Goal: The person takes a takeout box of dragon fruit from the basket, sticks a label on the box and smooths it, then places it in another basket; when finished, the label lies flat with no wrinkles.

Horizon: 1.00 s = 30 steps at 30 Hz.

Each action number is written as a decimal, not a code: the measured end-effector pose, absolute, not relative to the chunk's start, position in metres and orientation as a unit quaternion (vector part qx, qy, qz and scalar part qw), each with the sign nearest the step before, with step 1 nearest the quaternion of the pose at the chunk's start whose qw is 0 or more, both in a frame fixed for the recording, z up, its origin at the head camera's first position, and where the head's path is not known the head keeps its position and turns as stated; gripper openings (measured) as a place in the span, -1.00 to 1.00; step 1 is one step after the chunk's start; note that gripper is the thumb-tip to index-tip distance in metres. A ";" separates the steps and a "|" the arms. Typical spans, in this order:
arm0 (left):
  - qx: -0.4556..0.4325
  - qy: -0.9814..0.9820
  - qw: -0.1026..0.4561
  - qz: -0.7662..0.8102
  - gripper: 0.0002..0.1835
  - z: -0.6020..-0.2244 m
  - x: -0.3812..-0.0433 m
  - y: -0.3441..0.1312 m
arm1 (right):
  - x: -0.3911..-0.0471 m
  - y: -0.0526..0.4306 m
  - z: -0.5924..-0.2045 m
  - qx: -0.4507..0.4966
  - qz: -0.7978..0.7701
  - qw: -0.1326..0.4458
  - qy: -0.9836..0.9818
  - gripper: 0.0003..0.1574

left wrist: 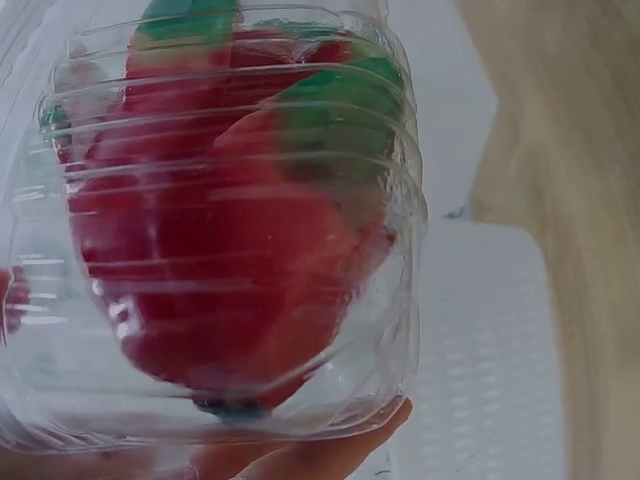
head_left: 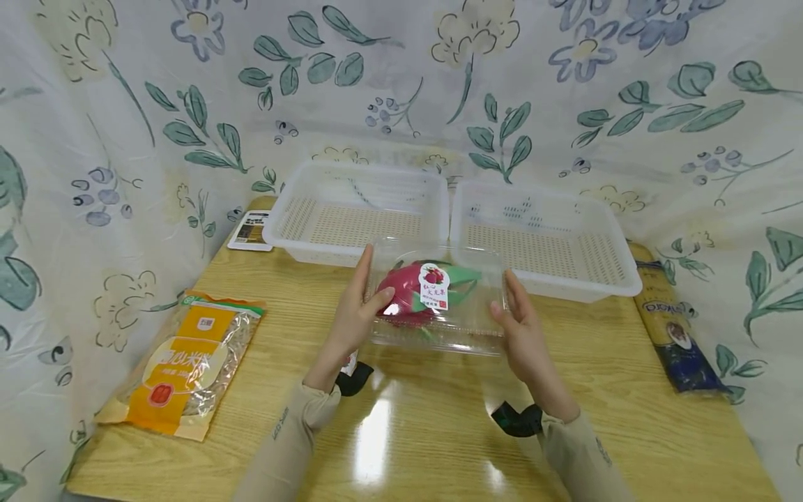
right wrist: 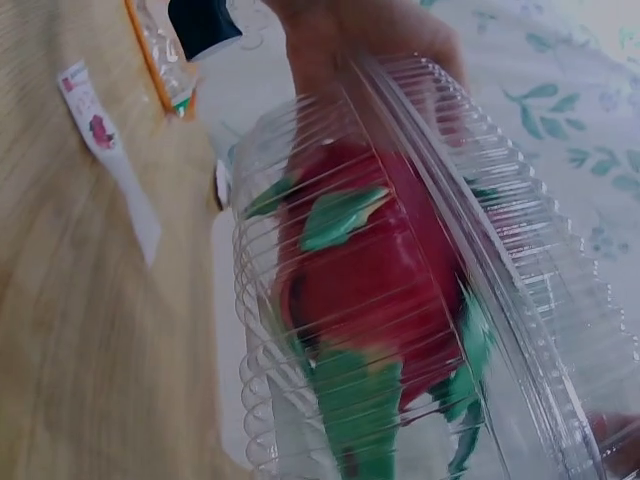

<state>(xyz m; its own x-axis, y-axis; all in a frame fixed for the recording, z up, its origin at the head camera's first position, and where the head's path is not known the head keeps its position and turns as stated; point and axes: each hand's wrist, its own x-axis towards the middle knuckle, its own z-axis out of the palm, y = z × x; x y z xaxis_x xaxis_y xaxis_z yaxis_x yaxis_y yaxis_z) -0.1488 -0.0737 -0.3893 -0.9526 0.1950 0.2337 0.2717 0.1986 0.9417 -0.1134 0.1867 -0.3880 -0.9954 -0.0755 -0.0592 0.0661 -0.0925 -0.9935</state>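
Observation:
Both hands hold a clear plastic clamshell box (head_left: 470, 300) above the table. Inside lies a red dragon fruit (head_left: 401, 286) with green scales, toward the left end. A white label (head_left: 434, 287) with a fruit picture is on the lid. My left hand (head_left: 359, 314) grips the left end, thumb on the lid; its fingers (left wrist: 330, 450) show under the box in the left wrist view. At the right end, my right hand (head_left: 522, 338) grips with its thumb over the edge. Through the ridged wall, the fruit (right wrist: 370, 270) also shows in the right wrist view.
Behind the box stand two white perforated baskets (head_left: 285, 240) (head_left: 602, 289) side by side. An orange food bag (head_left: 182, 369) lies left, a blue-and-yellow packet (head_left: 677, 335) right. A white packet (head_left: 251, 231) sits by the left basket. A printed paper strip (right wrist: 110, 150) lies on the table.

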 end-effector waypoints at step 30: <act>-0.065 -0.710 0.012 -0.701 -0.34 -0.371 -0.189 -0.105 | -0.160 0.153 -0.346 0.020 -0.735 0.040 0.677 -0.19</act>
<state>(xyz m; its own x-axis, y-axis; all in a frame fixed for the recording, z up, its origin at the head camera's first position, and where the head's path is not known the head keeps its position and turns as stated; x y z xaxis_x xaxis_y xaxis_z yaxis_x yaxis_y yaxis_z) -0.1891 -0.1055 -0.3705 -0.9911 0.0758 0.1091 0.1101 0.0080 0.9939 -0.1602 0.1532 -0.3464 -0.9960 -0.0315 -0.0836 0.0860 -0.0814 -0.9930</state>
